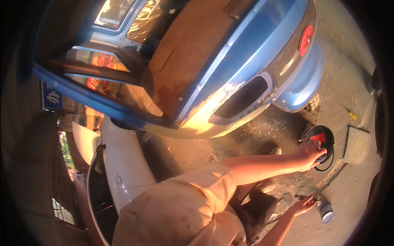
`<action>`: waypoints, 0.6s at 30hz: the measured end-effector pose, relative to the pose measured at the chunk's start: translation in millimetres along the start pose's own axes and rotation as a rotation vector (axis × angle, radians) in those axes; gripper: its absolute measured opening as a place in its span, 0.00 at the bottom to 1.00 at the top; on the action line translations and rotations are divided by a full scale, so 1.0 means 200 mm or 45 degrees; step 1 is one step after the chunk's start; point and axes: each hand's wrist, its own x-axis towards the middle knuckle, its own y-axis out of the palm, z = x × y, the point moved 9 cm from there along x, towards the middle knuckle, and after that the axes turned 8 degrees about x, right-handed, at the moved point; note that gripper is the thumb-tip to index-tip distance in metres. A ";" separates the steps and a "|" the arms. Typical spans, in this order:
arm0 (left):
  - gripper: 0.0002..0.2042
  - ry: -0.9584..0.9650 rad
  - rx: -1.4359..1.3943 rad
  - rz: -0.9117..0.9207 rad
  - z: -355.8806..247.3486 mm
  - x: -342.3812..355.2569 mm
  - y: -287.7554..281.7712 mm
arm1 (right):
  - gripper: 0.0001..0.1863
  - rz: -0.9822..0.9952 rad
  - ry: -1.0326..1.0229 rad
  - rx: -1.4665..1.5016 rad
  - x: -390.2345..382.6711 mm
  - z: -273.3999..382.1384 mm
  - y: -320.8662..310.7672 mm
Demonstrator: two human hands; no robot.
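Observation:
My left hand point(312, 156) reaches across to a black bucket point(331, 139), its fingers curled over something dark at the bucket's opening that I cannot make out; a flat red piece point(317, 137) lies there too. Lower right, my right hand point(304, 203) has its fingers closed on a small dark tool point(300, 197), its exact kind unclear. Just beside that hand a silver can point(326, 212) lies on the concrete floor point(336, 192). My tan shirt and left arm fill much of the lower middle.
A blue vehicle body point(250, 49) with a red round lamp point(305, 40) and a dark opening fills the top. A white car point(129, 164) stands at left. At right are a square slab point(356, 145), a small yellow object point(352, 116) and a crack in the floor.

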 end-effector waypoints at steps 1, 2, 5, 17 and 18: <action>0.28 0.023 0.021 -0.072 -0.03 -0.05 -0.18 | 0.36 0.055 -0.007 0.118 -0.04 -0.07 0.05; 0.28 0.009 0.015 -0.115 -0.05 -0.18 -0.38 | 0.35 0.103 0.038 0.093 -0.16 -0.07 0.04; 0.27 0.101 0.190 -0.297 -0.12 -0.49 -0.81 | 0.34 0.145 0.080 0.115 -0.31 -0.08 -0.09; 0.11 0.215 1.657 -0.017 0.01 -1.44 -1.84 | 0.33 0.155 0.356 0.365 -0.80 -0.55 -0.95; 0.10 0.281 1.737 0.059 0.05 -1.44 -1.81 | 0.33 0.140 0.354 0.362 -0.82 -0.57 -0.98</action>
